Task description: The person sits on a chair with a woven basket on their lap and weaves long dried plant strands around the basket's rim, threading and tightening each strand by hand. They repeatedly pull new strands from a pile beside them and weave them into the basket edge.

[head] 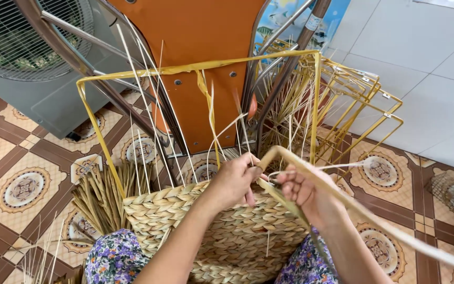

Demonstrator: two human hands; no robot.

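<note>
Across the person's lap, between two knees in floral cloth, lies a half-woven basket (222, 231) of braided straw, its woven wall facing up and its unfinished rim pointing away toward an orange chair (200, 68). A yellow wire frame (93, 123) stands out of that rim, with thin pale upright strands (143, 105) running along it. At the far rim of the basket the left hand (235, 181) presses down, fingers curled together over the top row of braid, thumb toward the right hand. Just beside it, at the rim's right corner, the right hand (303, 192) has its fingers closed in a pinch around a thick straw rope (363, 215). The rope's long axis runs from the lower right edge of the view diagonally up to the hands, where it bends sharply in a loop above the fingers and dips back toward the rim. The working bend thus sits between the two hands, nearer the right one, which alone holds it; the left touches only the weave. More yellow wire frames (363, 100) lean against the white wall at right, a bundle of loose straw (98, 197) lies on the patterned tile floor (22, 184) at left, and a grey fan (27, 37) stands at the far left corner
</note>
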